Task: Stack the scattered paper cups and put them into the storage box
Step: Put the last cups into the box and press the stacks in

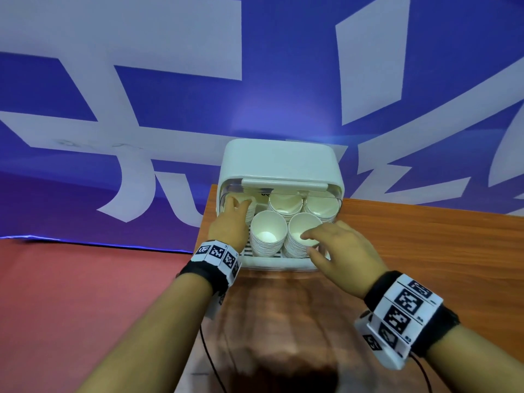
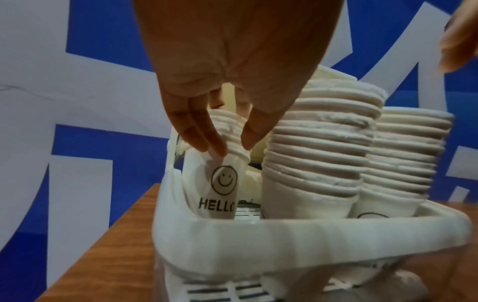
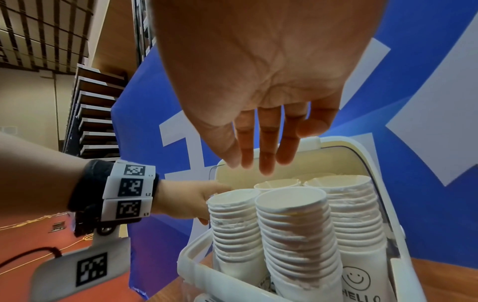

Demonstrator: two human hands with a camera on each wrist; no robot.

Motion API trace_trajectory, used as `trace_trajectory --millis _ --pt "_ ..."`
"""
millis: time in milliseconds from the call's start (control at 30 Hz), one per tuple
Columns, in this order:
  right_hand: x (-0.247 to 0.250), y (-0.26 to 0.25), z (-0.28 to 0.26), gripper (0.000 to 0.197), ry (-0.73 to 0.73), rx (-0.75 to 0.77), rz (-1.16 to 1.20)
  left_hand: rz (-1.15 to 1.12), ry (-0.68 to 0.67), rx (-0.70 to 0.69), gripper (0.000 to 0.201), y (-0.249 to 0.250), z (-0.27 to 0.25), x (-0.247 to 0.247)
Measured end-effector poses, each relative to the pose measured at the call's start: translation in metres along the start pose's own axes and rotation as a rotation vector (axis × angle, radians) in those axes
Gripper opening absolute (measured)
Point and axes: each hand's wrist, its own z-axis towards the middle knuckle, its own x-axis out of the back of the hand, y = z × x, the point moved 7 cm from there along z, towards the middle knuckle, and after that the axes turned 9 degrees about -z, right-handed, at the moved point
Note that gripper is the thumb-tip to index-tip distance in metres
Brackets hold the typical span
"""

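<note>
A white storage box (image 1: 278, 263) stands with its lid (image 1: 279, 160) raised at the table's far left corner. Several stacks of white paper cups stand upright inside, among them a front left stack (image 1: 268, 234) and a front right stack (image 1: 297, 239). My left hand (image 1: 232, 219) reaches into the back left of the box. There its fingers and thumb (image 2: 232, 148) pinch the rims of a short cup stack (image 2: 222, 183) printed with a smiley and "HELLO". My right hand (image 1: 307, 245) hovers over the front right stack with relaxed fingers (image 3: 266, 159), holding nothing.
The box sits on a brown wooden table (image 1: 425, 251) whose left edge runs close beside it. A blue and white banner (image 1: 170, 109) hangs behind. Red floor (image 1: 85, 293) lies to the left. A black cable (image 1: 209, 355) trails from my left wrist.
</note>
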Motion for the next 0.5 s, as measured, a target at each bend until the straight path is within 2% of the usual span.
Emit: trace_trajectory --millis 100,200,500 --pt "-0.004 -0.005 -0.001 0.027 0.002 0.006 0.016 0.077 -0.044 0.025 0.036 -0.004 -0.007 -0.001" --pt "-0.010 -0.014 0.000 0.027 0.006 0.022 0.047 0.053 -0.063 0.002 0.031 -0.011 -0.017 -0.003" --pt "-0.022 -0.031 0.003 0.029 -0.041 0.087 0.120 -0.039 0.192 -0.076 0.021 -0.018 -0.062 0.026"
